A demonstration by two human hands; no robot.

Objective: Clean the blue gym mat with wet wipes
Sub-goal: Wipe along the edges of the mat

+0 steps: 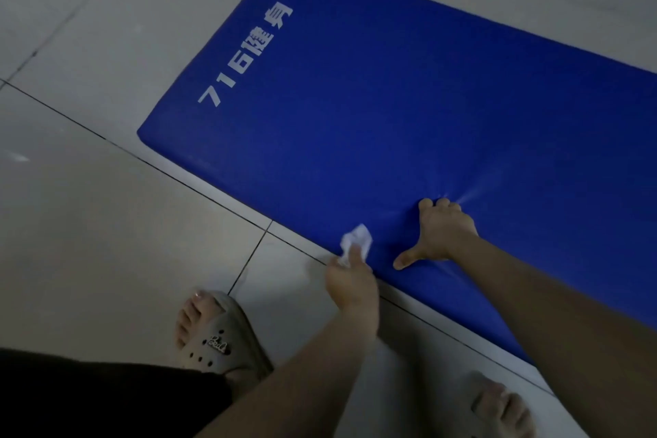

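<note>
Head view: a blue gym mat (355, 110) lies flat on a pale tiled floor (89, 206), running from the middle of the frame off to the right. White print reading "716" followed by characters runs along its short left end.

The left hand (350, 281) reaches in from below, over the near long edge of the mat. Its fingers (355, 254) pinch a crumpled white wet wipe (357, 240), which sticks up beyond the fingertips and sits over the blue surface just inside that edge. Whether the wipe touches the mat cannot be told.

The right hand (441, 235) rests palm down on the mat just beside the wipe. Its thumb is spread wide towards the left hand, and its fingertips press into the cover, where creases fan out.

At the bottom, a foot in a beige clog sandal (217, 338) stands on the tiles, beside a black garment (106, 398). The toes of the other foot (497, 405) show at lower right.
</note>
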